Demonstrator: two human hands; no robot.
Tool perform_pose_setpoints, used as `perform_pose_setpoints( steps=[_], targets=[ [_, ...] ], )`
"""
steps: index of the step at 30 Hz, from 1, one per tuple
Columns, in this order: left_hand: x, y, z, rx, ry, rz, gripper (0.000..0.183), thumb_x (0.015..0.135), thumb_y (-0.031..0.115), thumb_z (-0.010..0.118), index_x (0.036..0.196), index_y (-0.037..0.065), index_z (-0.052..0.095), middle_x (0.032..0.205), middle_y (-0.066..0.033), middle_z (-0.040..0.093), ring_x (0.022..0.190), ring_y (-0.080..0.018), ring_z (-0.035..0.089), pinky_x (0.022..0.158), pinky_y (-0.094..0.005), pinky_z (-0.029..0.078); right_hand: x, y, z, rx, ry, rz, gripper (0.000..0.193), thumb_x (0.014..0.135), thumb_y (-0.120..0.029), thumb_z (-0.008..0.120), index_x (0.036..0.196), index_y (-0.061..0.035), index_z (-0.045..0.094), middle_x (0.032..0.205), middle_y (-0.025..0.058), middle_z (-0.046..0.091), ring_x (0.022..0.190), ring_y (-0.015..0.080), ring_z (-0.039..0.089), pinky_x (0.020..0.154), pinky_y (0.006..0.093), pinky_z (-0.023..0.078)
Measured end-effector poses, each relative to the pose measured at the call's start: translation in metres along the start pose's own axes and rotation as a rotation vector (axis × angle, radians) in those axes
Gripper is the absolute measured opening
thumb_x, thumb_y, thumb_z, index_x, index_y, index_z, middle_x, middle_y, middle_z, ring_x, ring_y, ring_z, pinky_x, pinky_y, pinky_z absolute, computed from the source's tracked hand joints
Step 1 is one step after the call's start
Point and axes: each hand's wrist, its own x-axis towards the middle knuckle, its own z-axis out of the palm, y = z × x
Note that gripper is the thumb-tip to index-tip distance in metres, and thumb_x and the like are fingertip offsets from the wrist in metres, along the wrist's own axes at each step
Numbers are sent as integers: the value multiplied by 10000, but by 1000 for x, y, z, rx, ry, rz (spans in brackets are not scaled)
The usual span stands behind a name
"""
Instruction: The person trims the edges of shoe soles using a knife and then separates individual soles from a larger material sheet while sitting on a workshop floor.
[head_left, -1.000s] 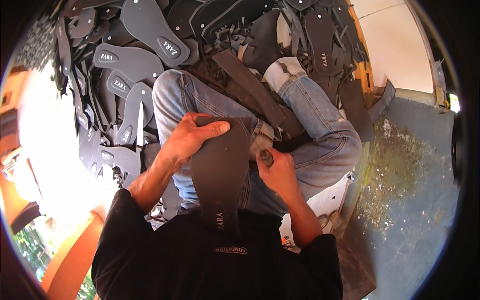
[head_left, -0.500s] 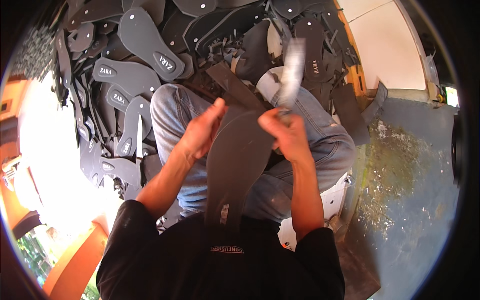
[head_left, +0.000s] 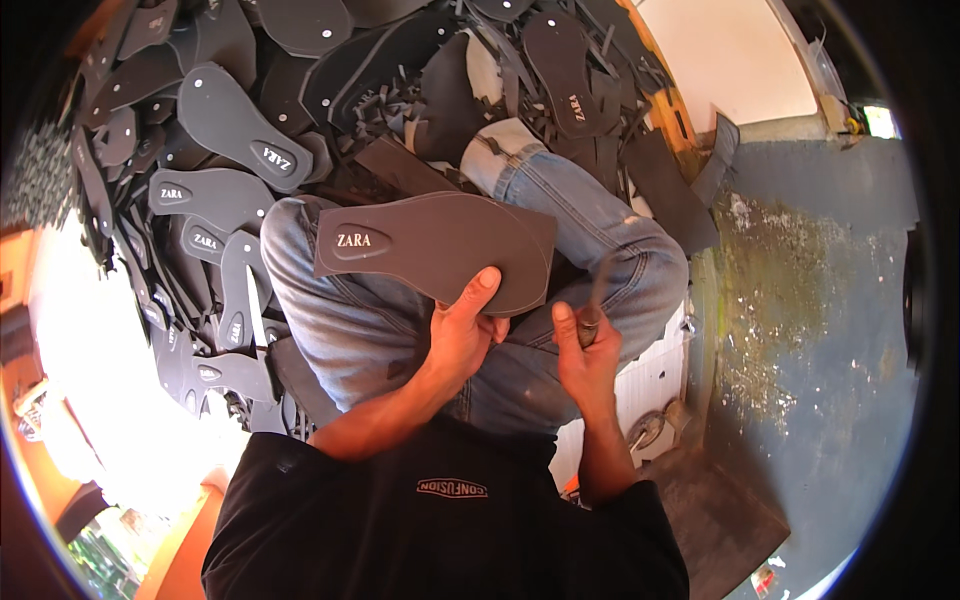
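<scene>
Over my lap, my left hand (head_left: 465,330) grips a dark sandal sole (head_left: 430,240) by its near edge, thumb on top and fingers beneath. The sole lies crosswise, with a raised oval label patch at its left end. A curved outline runs inside the squarer corner at its right end. My right hand (head_left: 590,365) is closed round the handle of a knife (head_left: 588,328), just right of the sole and apart from it. The knife's blade points away from me and is blurred.
Many dark sandal soles (head_left: 230,120) and offcuts (head_left: 385,105) are heaped ahead and to the left. Among them lies another pale blade (head_left: 254,305). My crossed legs in jeans (head_left: 340,320) are beneath my hands. A stained blue-grey floor (head_left: 800,300) spreads to the right.
The sole has turned from pointing toward me to lying crosswise, with its label end now at the left. My right hand has come off it and lowered the knife.
</scene>
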Motion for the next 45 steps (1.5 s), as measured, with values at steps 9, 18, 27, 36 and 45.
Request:
perform_pose_setpoints(
  steps=[9, 18, 27, 36, 45],
  targets=[
    [-6, -9, -10, 18, -18, -51, 161, 853, 196, 659, 924, 69, 591, 699, -49, 590, 459, -109, 496, 366, -225, 369, -27, 14, -19, -427, -38, 54, 350, 842, -245, 651, 642, 1, 501, 510, 186, 505, 477, 386, 529, 460, 422, 390],
    [-17, 2, -35, 120, 20, -123, 210, 820, 206, 691, 924, 48, 600, 714, -57, 601, 449, -102, 504, 346, -206, 363, -21, 17, -14, -518, -204, -4, 247, 818, -176, 617, 672, 7, 537, 544, 200, 526, 492, 403, 510, 485, 447, 397],
    [-48, 14, -44, 253, 39, -212, 364, 783, 221, 711, 1042, 9, 567, 768, -50, 608, 478, -92, 519, 324, -190, 354, 57, 19, 42, -8, -374, 25, 214, 833, -221, 636, 777, -18, 598, 564, 54, 561, 454, 206, 494, 462, 324, 394],
    [-17, 79, -70, 111, 445, 30, 376, 914, 352, 544, 1109, 30, 540, 960, -93, 647, 830, -215, 656, 728, -328, 557, 9, -9, 26, 269, -688, 300, 252, 843, -234, 686, 719, -48, 570, 593, -73, 435, 571, 13, 381, 490, 207, 305],
    [1, 107, -61, 439, 133, -150, 291, 875, 296, 637, 850, 11, 584, 762, -70, 644, 646, -116, 630, 574, -239, 520, -7, -7, 45, -250, -430, -21, 419, 864, -377, 615, 702, 4, 552, 497, 174, 489, 478, 373, 526, 475, 404, 401]
  ],
)
